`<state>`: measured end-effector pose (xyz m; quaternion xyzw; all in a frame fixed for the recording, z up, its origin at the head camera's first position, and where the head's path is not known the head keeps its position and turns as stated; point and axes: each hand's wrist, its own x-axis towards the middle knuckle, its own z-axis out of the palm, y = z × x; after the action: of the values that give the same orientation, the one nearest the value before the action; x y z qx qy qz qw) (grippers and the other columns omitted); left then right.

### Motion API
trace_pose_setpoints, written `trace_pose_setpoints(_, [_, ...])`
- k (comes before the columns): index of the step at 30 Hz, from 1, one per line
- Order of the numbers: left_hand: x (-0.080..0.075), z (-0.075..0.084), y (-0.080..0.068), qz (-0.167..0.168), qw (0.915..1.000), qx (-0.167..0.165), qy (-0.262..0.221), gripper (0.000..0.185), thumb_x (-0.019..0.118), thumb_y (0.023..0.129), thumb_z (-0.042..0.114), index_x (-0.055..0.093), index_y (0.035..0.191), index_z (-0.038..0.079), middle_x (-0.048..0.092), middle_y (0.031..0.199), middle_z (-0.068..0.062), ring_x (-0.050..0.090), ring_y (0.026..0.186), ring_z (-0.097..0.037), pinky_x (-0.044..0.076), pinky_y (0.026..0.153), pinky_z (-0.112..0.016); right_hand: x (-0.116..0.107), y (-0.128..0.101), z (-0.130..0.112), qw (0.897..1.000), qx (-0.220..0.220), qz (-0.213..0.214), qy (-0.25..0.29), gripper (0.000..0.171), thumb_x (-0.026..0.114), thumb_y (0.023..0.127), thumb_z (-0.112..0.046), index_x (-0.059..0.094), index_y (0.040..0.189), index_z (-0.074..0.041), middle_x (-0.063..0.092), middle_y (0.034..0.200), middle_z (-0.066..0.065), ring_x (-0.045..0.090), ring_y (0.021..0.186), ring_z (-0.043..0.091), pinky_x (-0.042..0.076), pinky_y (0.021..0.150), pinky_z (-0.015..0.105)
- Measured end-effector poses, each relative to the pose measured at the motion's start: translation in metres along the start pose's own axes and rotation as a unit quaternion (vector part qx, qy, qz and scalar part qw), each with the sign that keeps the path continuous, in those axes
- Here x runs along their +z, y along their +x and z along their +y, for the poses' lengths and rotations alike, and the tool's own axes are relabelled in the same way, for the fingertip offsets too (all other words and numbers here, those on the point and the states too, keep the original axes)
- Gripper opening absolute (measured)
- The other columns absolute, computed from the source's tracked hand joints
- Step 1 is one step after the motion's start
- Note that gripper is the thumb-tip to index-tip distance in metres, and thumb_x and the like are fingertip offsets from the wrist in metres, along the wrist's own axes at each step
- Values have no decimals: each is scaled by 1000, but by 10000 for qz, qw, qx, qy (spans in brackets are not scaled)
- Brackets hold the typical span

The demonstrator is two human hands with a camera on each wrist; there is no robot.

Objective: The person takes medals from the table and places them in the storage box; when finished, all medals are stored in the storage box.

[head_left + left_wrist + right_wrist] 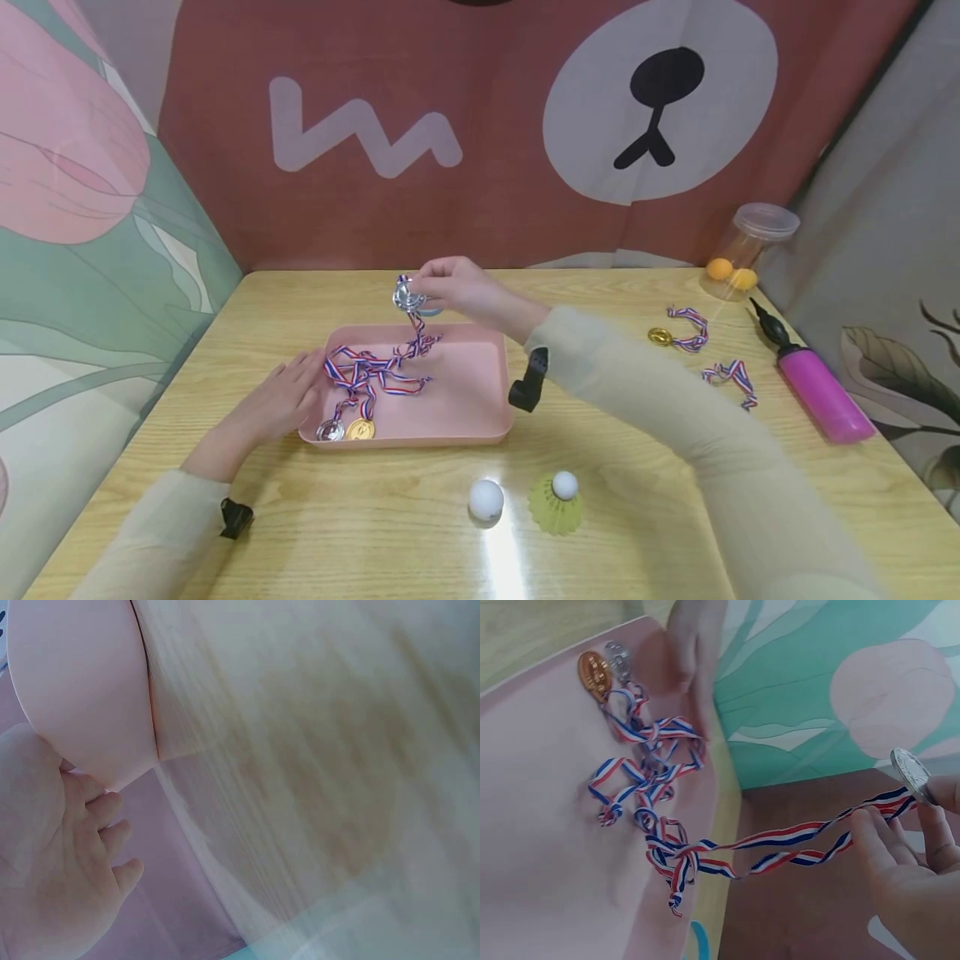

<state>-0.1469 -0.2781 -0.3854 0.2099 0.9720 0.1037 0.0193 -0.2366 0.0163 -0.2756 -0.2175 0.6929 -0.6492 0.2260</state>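
Note:
A pink tray (pixel 472 400) sits mid-table holding a gold medal (pixel 361 429), a silver medal (pixel 330 431) and tangled red-white-blue ribbons (pixel 367 372). My right hand (pixel 450 283) pinches a silver medal (pixel 407 295) above the tray's far edge; its ribbon (pixel 795 844) trails down into the tray (pixel 547 825). My left hand (pixel 288 396) rests with straight fingers against the tray's left rim (pixel 90 697). The left wrist view shows only that hand (pixel 67 855), the tray's side and blurred table.
A white ball (pixel 486 499) and a yellow-green shuttlecock (pixel 557 504) lie near the table's front. At the right lie a gold medal with ribbon (pixel 678 332), another ribbon (pixel 731 377), a pink hand pump (pixel 813 382) and a clear jar with orange balls (pixel 742 250).

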Motion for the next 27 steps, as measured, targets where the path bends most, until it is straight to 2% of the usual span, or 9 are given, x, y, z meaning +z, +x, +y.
trace_pose_setpoints(3, [0,0,0,3,10000,4,6,53,33,97,16,21,140,-12,22,143,-29,19,130,-47,15,105,-58,7,9,4,9993,33,21,-359,15,60,90,-12,60,92,3,62,107,12,61,98,18,47,90,34])
trace_pose_setpoints(8, [0,0,0,4,10000,-4,-1,53,33,97,16,20,140,-12,22,144,-29,19,130,-47,15,105,-58,15,19,8,9979,58,64,-646,20,61,90,-16,62,96,3,62,108,10,61,96,17,48,88,33])
trace_pose_setpoints(13, [1,-1,0,-33,10000,-50,-19,54,33,97,17,19,141,-11,21,144,-29,19,130,-46,14,105,-57,21,22,15,9973,294,43,-674,15,61,89,-15,63,92,0,64,102,5,61,95,15,47,89,33])
trace_pose_setpoints(18, [0,0,0,-43,10000,-73,-25,54,32,97,17,18,141,-11,21,145,-28,18,131,-46,14,105,-57,26,18,23,9956,719,-80,-593,14,61,89,-9,63,94,4,65,97,10,62,91,22,49,86,34])
trace_pose_setpoints(20, [0,0,1,-30,10000,-56,-27,54,32,97,17,18,141,-11,21,144,-28,18,131,-46,14,105,-57,27,16,24,9950,806,-166,-562,15,61,89,-7,62,96,6,66,96,13,63,90,25,50,84,34])
trace_pose_setpoints(23, [0,0,0,-12,10000,-34,-18,54,32,97,17,19,141,-10,21,144,-28,19,130,-46,15,105,-57,26,12,27,9932,837,-406,-708,16,60,89,-7,63,97,7,67,92,11,64,88,22,50,84,33])
trace_pose_setpoints(25, [0,0,0,-17,10000,-29,-11,54,32,97,17,19,141,-11,21,145,-28,19,130,-46,15,105,-57,25,10,29,9903,814,-607,-952,17,60,90,-8,64,96,7,66,85,7,63,80,18,51,80,31])
trace_pose_setpoints(27, [0,0,0,-15,10000,-29,-8,54,32,97,17,19,141,-11,21,144,-28,19,130,-46,15,105,-57,24,8,32,9862,847,-835,-1149,17,59,90,-10,65,94,6,62,75,3,58,68,13,51,71,27])
